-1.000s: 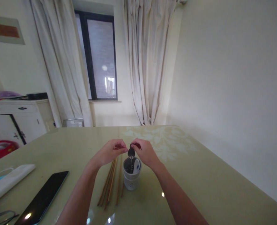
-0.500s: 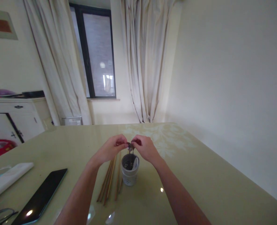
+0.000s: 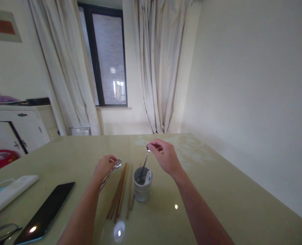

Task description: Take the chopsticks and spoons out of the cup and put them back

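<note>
My left hand [image 3: 105,167] is closed on a metal spoon [image 3: 117,164], pinched near its bowl, with the handle slanting down toward me, left of the chopsticks. My right hand [image 3: 165,154] pinches a second metal spoon [image 3: 146,159] by its bowl end; its handle reaches down into the grey utensil holder [image 3: 142,194]. A white piece with a blue mark [image 3: 148,177], of a kind I cannot make out, leans inside the holder. Several wooden chopsticks [image 3: 120,190] lie on the table between my left hand and the holder.
On the left of the pale green table [image 3: 212,204] lie a black phone-like slab [image 3: 47,212], a white long object [image 3: 15,192] and dark-framed glasses [image 3: 2,231]. Behind stand a white cabinet [image 3: 30,126] and a red basin [image 3: 2,158]. A wall bounds the right side.
My hands have parted from above the holder. The left moved left and down with one spoon, out of the holder; the right moved slightly up and right with the other.
</note>
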{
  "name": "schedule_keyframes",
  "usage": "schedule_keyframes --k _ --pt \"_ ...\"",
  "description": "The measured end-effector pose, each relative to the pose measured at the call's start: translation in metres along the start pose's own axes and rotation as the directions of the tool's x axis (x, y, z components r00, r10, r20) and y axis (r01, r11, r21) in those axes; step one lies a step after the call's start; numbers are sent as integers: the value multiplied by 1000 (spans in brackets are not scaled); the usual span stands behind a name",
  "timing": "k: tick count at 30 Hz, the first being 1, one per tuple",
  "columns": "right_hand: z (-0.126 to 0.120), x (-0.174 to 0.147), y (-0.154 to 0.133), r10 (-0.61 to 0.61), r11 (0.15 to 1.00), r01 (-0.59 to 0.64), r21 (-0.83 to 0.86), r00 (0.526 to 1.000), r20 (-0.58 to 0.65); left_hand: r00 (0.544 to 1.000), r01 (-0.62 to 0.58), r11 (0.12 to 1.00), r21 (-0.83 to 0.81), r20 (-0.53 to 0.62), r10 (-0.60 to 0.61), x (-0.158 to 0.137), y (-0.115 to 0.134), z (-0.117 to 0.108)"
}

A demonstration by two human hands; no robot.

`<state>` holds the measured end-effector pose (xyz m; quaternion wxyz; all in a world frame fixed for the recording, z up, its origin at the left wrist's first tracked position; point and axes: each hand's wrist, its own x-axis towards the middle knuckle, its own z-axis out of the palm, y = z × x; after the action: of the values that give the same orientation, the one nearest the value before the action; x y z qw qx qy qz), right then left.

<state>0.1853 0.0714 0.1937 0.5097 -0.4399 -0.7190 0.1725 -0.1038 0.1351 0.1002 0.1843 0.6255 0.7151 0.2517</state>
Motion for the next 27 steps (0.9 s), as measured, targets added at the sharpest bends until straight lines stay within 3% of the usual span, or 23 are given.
schedule_keyframes --k 3,6,8,10,12,13,15,17,21,24,27 --pt "-8 0 -10 7 996 0 84 997 -78 999 26 998 53 40 -28 -3 -2 12" --pt "-9 0 -13 1 991 10 134 996 -88 999 1 996 85 52 -5 -5 6 7" --pt "-7 0 -14 6 991 4 135 997 -75 998 -61 994 86 35 58 -8 22 -5" --pt "-5 -1 -16 13 991 -5 133 998 -65 979 -202 979 -6 27 202 -18 48 -19" --pt "-3 -2 -20 8 992 1 129 997 -74 885 -434 841 -324 19 465 -35 81 -28" --pt "-2 -3 -22 2 992 9 128 996 -85 833 -474 747 -467 38 552 -45 98 -30" --pt "-3 -5 -27 -6 992 21 128 993 -118 748 -503 640 -581 78 659 -66 128 -28" --pt "-6 -6 -32 -1 987 25 158 989 -149 752 -507 619 -600 43 657 -81 148 -23" --pt "-12 -6 -33 19 983 5 183 992 -125 848 -460 640 -616 -90 523 -85 147 -29" --pt "-10 -8 -26 96 984 -94 -150 995 3 909 -401 751 -525 -126 397 -68 118 -44" --pt "0 -14 -17 250 844 -108 -525 946 207 936 -352 900 -257 -79 343 -42 78 -48"
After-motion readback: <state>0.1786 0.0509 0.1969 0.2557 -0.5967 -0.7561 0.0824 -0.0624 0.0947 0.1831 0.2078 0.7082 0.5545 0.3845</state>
